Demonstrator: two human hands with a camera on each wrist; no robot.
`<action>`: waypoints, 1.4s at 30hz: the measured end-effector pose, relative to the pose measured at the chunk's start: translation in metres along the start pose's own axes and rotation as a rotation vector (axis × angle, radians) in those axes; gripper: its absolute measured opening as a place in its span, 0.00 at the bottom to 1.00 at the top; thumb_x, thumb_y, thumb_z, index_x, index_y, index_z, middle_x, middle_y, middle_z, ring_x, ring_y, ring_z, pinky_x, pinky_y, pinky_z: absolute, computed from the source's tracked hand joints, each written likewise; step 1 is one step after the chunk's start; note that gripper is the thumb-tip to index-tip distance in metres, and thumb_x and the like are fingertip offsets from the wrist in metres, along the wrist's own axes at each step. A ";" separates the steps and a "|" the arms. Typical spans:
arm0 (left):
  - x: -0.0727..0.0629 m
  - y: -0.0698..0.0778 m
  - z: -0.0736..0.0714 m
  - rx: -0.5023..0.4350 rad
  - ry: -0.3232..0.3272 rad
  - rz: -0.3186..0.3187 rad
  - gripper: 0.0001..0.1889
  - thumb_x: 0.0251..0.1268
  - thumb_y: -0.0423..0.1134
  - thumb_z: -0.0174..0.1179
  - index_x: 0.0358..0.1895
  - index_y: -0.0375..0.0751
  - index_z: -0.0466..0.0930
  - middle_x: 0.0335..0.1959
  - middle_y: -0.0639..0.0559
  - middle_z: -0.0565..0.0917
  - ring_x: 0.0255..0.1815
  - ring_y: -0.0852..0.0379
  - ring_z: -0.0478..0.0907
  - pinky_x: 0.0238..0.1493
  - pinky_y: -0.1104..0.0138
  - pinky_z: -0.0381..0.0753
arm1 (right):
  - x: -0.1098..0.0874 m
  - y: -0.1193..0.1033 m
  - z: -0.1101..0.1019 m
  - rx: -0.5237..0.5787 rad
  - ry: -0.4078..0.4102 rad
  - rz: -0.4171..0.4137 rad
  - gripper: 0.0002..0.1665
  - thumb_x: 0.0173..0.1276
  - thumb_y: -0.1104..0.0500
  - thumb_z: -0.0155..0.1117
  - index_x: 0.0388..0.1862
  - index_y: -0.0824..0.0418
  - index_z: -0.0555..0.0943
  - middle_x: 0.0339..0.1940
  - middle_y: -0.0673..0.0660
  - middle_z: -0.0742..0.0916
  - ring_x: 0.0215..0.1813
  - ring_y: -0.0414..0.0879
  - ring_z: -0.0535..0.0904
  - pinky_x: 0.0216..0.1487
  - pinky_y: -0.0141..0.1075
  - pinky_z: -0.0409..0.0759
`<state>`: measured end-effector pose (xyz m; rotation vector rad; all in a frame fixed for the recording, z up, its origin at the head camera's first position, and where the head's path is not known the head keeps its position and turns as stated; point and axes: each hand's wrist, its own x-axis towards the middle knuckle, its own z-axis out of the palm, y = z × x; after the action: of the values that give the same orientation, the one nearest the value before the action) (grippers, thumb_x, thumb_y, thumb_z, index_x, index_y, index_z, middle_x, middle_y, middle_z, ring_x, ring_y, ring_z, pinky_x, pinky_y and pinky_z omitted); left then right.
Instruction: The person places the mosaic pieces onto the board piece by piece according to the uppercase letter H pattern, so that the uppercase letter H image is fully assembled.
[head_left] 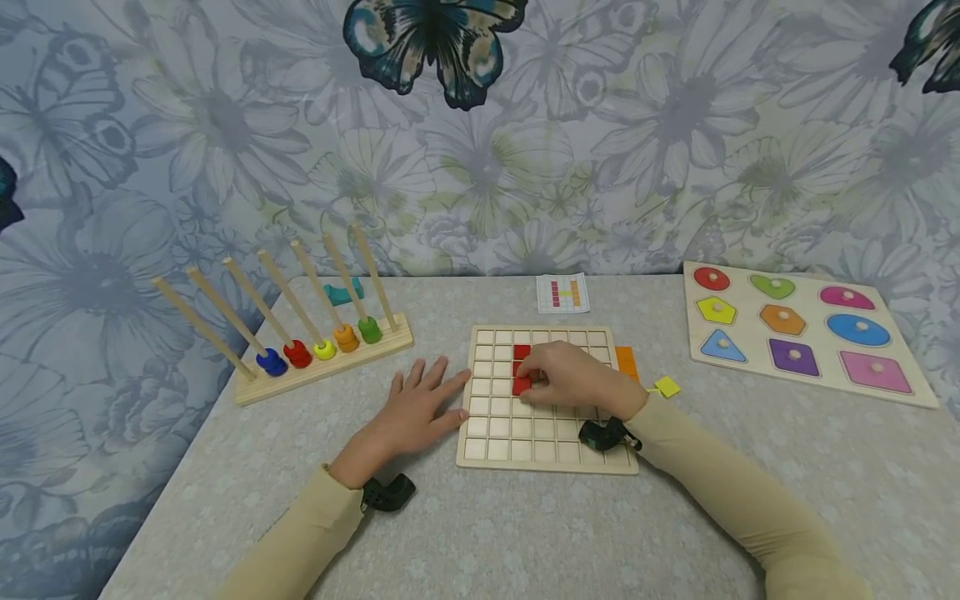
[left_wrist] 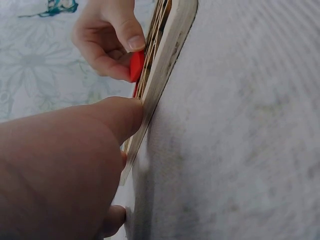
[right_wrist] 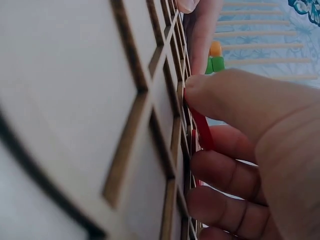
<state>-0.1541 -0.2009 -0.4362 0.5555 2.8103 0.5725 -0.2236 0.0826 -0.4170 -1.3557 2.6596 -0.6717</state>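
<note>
My right hand (head_left: pixel 573 377) is over the wooden grid board (head_left: pixel 547 452), pinching a red square tile (left_wrist: pixel 135 67) between thumb and fingers. In the right wrist view that tile (right_wrist: pixel 203 131) tilts, its lower edge at the grid's ridges. Just beyond it, other red tiles (head_left: pixel 521 352) sit in a column of the grid, partly covered by the fingers. My left hand (head_left: pixel 408 414) lies palm down with fingers spread, its thumb and index fingertip against the board's left edge.
Orange tiles (head_left: pixel 627 362) lie by the board's right edge, a yellow tile (head_left: pixel 667 387) farther right. A pattern card (head_left: pixel 562 294) lies behind. A wooden peg stacker (head_left: pixel 367 352) with coloured beads stands left, a teal piece (head_left: pixel 343 292) behind it. A shape puzzle board (head_left: pixel 810 329) lies right.
</note>
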 end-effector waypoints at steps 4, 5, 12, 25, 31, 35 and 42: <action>0.000 0.001 0.000 -0.003 -0.001 -0.006 0.34 0.79 0.55 0.52 0.82 0.53 0.58 0.84 0.34 0.49 0.83 0.25 0.37 0.74 0.25 0.38 | 0.000 0.001 0.000 0.016 -0.007 0.010 0.12 0.64 0.55 0.74 0.42 0.61 0.89 0.28 0.49 0.82 0.30 0.37 0.70 0.36 0.29 0.70; 0.000 0.001 0.000 -0.002 -0.002 -0.008 0.34 0.79 0.55 0.52 0.82 0.53 0.58 0.84 0.34 0.49 0.83 0.25 0.37 0.74 0.25 0.38 | 0.000 0.002 0.001 0.018 -0.009 0.015 0.12 0.64 0.55 0.74 0.43 0.61 0.89 0.29 0.49 0.82 0.30 0.37 0.70 0.36 0.29 0.70; 0.000 0.002 -0.001 0.005 0.005 -0.008 0.33 0.78 0.55 0.53 0.82 0.53 0.58 0.84 0.35 0.49 0.83 0.25 0.38 0.74 0.25 0.38 | -0.001 0.004 0.002 0.050 0.004 0.015 0.15 0.64 0.53 0.75 0.45 0.62 0.89 0.31 0.50 0.84 0.31 0.38 0.72 0.37 0.30 0.73; 0.000 0.001 0.001 0.002 0.016 0.001 0.33 0.79 0.55 0.53 0.82 0.53 0.58 0.84 0.34 0.50 0.83 0.24 0.38 0.73 0.25 0.39 | 0.000 0.006 0.003 0.055 0.019 0.021 0.15 0.62 0.55 0.75 0.45 0.61 0.89 0.31 0.50 0.85 0.32 0.40 0.75 0.38 0.30 0.75; 0.000 0.001 0.002 0.001 0.017 0.002 0.33 0.78 0.55 0.53 0.81 0.53 0.59 0.84 0.34 0.50 0.83 0.24 0.38 0.73 0.25 0.39 | 0.000 0.006 0.003 0.055 0.012 0.019 0.15 0.62 0.55 0.75 0.45 0.62 0.89 0.31 0.50 0.85 0.32 0.40 0.75 0.38 0.30 0.75; 0.000 0.002 0.002 0.002 0.017 0.000 0.33 0.78 0.54 0.53 0.81 0.52 0.59 0.83 0.34 0.50 0.83 0.24 0.38 0.73 0.25 0.39 | 0.000 0.006 0.003 0.064 0.007 0.026 0.14 0.63 0.56 0.75 0.45 0.62 0.89 0.32 0.51 0.85 0.33 0.41 0.76 0.39 0.30 0.75; 0.000 0.001 0.001 0.005 0.016 0.000 0.33 0.78 0.54 0.53 0.81 0.53 0.59 0.84 0.34 0.50 0.83 0.24 0.38 0.73 0.25 0.39 | 0.000 0.007 0.003 0.063 0.006 0.029 0.14 0.64 0.56 0.74 0.46 0.62 0.89 0.33 0.51 0.85 0.33 0.41 0.76 0.39 0.30 0.75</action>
<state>-0.1537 -0.1994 -0.4371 0.5543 2.8279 0.5730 -0.2280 0.0850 -0.4230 -1.2983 2.6338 -0.7514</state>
